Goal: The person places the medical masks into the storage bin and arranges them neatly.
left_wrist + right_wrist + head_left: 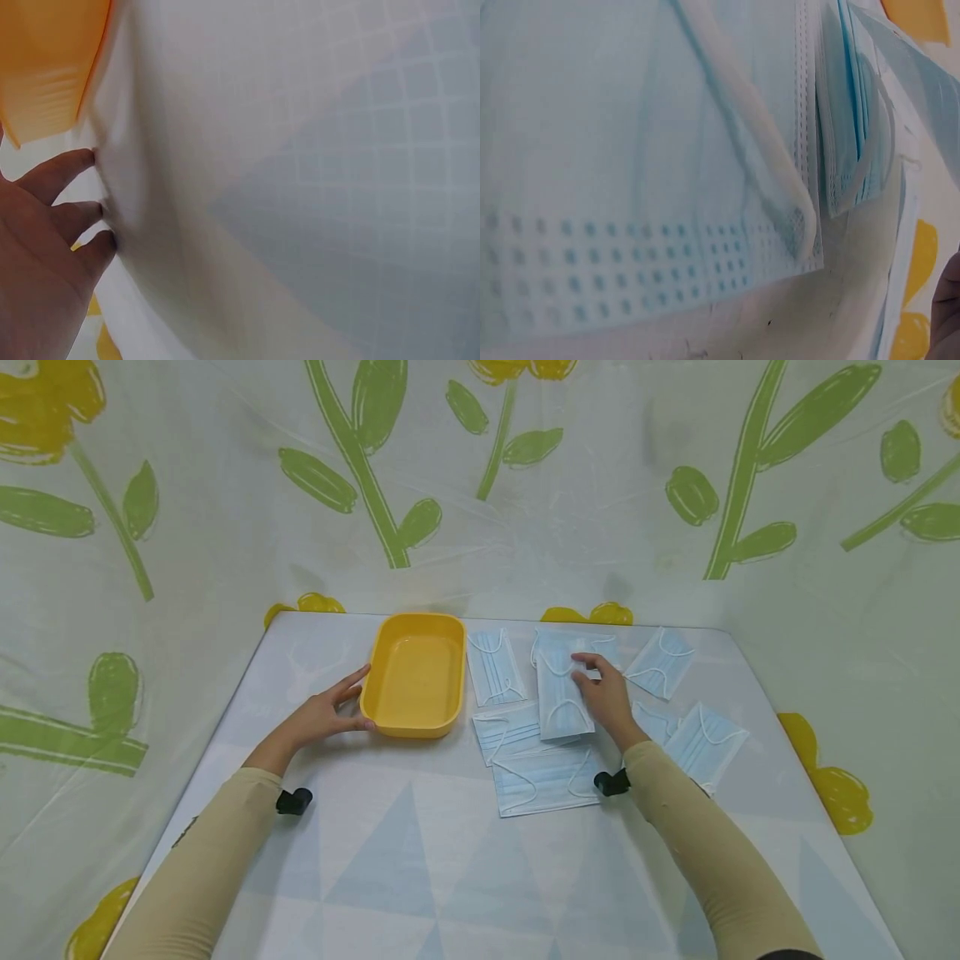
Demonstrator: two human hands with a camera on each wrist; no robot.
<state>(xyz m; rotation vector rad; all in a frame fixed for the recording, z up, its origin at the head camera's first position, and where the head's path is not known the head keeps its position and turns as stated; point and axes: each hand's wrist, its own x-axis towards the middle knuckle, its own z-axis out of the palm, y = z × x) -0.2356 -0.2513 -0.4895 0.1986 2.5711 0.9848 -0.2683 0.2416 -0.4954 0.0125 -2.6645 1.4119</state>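
A yellow plastic tray stands near the far edge of the table. Against its left side rests my left hand, fingers spread, with the thumb at the near left corner. Seen from the left wrist, several of that hand's fingers are slightly bent beside the tray. My right hand pinches a pale blue face mask by its right edge, over other masks. Close up in the right wrist view a mask fills much of the picture; only a sliver of the hand shows at the right border.
Several more blue masks with white ear loops lie around my right hand, among them one beside the tray, one nearer me and one at the right. Flower-patterned sheeting stands behind the table.
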